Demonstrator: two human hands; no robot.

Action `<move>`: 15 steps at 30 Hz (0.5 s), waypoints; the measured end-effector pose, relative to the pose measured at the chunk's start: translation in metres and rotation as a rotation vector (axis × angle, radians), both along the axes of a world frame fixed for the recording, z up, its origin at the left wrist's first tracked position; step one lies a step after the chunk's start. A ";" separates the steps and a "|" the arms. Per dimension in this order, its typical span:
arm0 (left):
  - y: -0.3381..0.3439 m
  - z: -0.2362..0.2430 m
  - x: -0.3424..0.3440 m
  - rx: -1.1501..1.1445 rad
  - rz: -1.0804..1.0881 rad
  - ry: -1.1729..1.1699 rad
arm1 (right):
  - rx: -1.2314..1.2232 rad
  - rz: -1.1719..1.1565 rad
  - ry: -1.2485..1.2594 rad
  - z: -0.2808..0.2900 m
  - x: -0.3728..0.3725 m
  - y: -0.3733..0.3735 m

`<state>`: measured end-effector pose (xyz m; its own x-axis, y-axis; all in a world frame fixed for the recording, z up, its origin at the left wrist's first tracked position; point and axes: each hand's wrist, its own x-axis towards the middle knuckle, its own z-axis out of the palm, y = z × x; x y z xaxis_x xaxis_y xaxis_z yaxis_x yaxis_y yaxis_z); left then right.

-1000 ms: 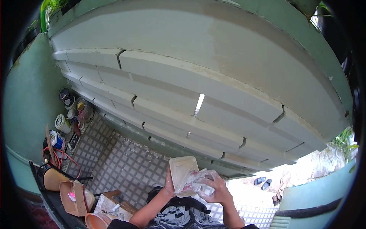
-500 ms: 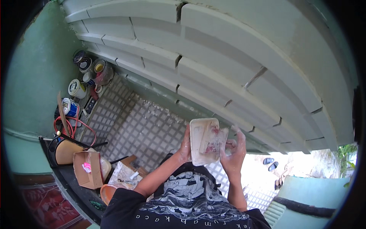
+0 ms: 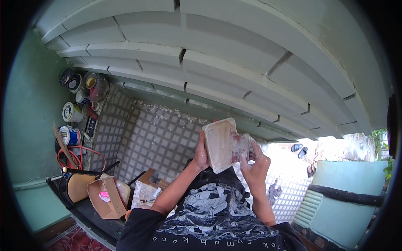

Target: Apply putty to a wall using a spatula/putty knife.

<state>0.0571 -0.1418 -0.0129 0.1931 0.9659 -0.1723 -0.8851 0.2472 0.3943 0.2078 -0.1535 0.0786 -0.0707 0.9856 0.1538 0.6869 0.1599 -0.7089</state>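
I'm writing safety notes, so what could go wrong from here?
The shallow rectangular tray might slip, as the left hand grips it at one side. The right hand looks whitish with smears, which could loosen its hold on the smeared flat piece. That piece juts past the tray's right edge, so anything loose might drop outside.

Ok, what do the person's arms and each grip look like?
The left grip and right grip are ungloved hands with pale flecks of residue on them. The left forearm and right forearm are bare, with no watch or cable visible. The black short sleeves belong to a T-shirt with a white print.
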 end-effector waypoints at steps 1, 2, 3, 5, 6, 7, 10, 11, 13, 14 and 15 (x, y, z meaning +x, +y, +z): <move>0.002 0.000 0.000 -0.003 0.006 -0.007 | 0.022 0.008 0.004 0.000 0.001 0.002; 0.006 0.001 0.000 -0.002 0.011 -0.011 | 0.022 0.006 0.003 -0.004 0.001 0.005; 0.008 -0.005 -0.001 -0.001 0.011 -0.011 | 0.054 0.023 -0.029 -0.011 0.002 0.009; 0.010 -0.016 -0.002 -0.042 -0.063 -0.008 | 0.084 0.042 -0.054 -0.012 0.001 0.016; 0.012 -0.016 -0.002 -0.045 -0.062 -0.002 | -0.026 0.068 0.036 -0.007 -0.001 0.020; 0.014 -0.016 -0.002 -0.087 -0.049 0.015 | -0.137 0.095 0.126 -0.004 -0.003 0.024; 0.024 -0.004 -0.004 -0.130 -0.018 0.077 | 0.036 0.101 0.015 -0.009 -0.003 0.032; 0.027 0.001 -0.004 -0.136 0.004 0.108 | 0.039 0.101 0.023 -0.009 -0.002 0.035; 0.036 0.007 -0.005 -0.117 0.021 0.112 | 0.088 0.121 0.078 -0.009 -0.001 0.041; 0.040 0.010 -0.006 -0.102 0.037 0.107 | 0.092 0.115 0.086 -0.010 0.000 0.043; 0.043 0.011 -0.005 -0.098 0.031 0.117 | 0.085 0.105 0.107 -0.011 0.000 0.046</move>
<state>0.0519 -0.0986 -0.0021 0.1369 0.9487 -0.2851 -0.8424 0.2629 0.4704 0.2080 -0.1075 0.0677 -0.1508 0.9568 0.2485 0.5844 0.2891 -0.7582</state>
